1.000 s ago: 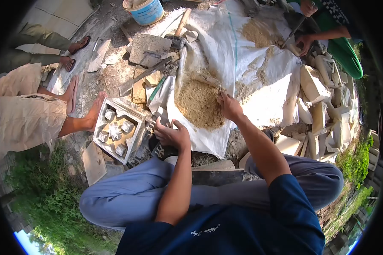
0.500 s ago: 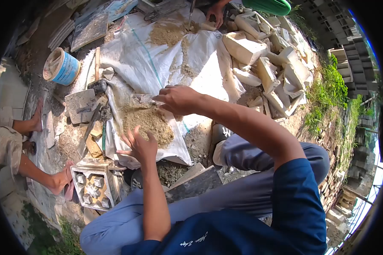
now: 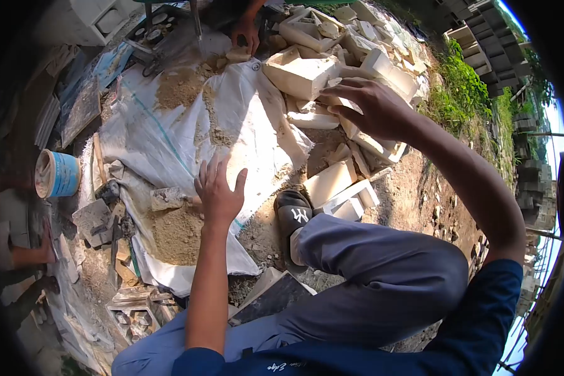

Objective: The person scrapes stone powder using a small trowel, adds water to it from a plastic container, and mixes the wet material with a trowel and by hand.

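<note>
My right hand [image 3: 379,111] reaches over the heap of pale broken blocks [image 3: 391,78]. Its fingers stretch out and hold nothing, close beside a hollow cream-coloured block [image 3: 301,72]. My left hand [image 3: 220,193] is held above the white woven sack [image 3: 163,135], empty, with fingers spread. Just left of that hand, a rough whitish chunk [image 3: 167,198] lies at the far edge of a sandy mound [image 3: 177,235] on the sack. I cannot tell whether my left hand touches anything.
A blue-and-white bucket [image 3: 62,174], a mallet head [image 3: 108,191] and a square trowel [image 3: 93,220] lie on the left. A moulded block [image 3: 135,313] is near my left knee. Another person's hand [image 3: 246,36] rests on a piece at the back. Grass [image 3: 460,81] grows on the right.
My right hand has left the whitish chunk by the sand and moved right to the block heap. My left hand has risen away from the sand's near side. The view has swung right.
</note>
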`<state>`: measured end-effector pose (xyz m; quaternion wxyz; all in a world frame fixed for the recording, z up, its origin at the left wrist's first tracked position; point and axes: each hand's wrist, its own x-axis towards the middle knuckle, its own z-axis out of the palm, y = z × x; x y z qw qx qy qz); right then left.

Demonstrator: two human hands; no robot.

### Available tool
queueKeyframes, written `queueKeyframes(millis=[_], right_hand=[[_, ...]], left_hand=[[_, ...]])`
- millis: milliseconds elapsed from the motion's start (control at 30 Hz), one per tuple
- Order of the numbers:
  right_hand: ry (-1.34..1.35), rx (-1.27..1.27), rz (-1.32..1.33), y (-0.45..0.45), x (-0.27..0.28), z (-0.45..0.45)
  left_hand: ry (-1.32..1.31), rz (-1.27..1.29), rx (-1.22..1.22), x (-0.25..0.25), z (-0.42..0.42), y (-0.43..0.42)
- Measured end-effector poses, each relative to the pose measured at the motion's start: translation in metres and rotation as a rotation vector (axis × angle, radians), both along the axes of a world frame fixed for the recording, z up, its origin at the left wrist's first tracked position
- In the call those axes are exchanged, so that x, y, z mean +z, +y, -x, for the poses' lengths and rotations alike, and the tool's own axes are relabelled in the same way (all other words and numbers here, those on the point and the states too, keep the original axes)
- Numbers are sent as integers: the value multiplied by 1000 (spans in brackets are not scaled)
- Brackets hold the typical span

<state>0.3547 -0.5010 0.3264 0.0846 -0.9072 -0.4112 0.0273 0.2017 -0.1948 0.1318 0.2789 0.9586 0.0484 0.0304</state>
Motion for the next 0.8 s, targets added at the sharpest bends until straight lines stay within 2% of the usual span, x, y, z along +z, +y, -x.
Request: queueKeyframes(millis=[100, 233, 300, 333, 367, 433, 533, 567, 700, 800], right_hand=[[205, -164, -112, -45, -48, 7], [444, -197, 16, -93, -155, 30], [266, -163, 128, -114, -221, 34], [170, -178, 150, -117, -235, 36], [179, -189, 150, -119, -246, 35], [352, -141, 584, -113, -262, 27], [292, -274, 514, -114, -283, 31], [364, -338, 525, -119, -283, 31], [313, -331, 498, -123, -288, 25], [348, -445, 432, -123, -289, 22]], left_hand=[[11, 33, -184, 0, -14, -32], [33, 45, -342, -17, -26, -58], [70, 6, -406, -22, -29, -73], [90, 4, -445, -29, -30, -81], [97, 5, -457, -35, -31, -91], [176, 74, -484, -43, -37, -110], [182, 179, -478, -46, -39, -130], [176, 191, -480, -46, -39, -134], [175, 238, -469, -60, -38, -145], [183, 288, -451, -71, -42, -149]])
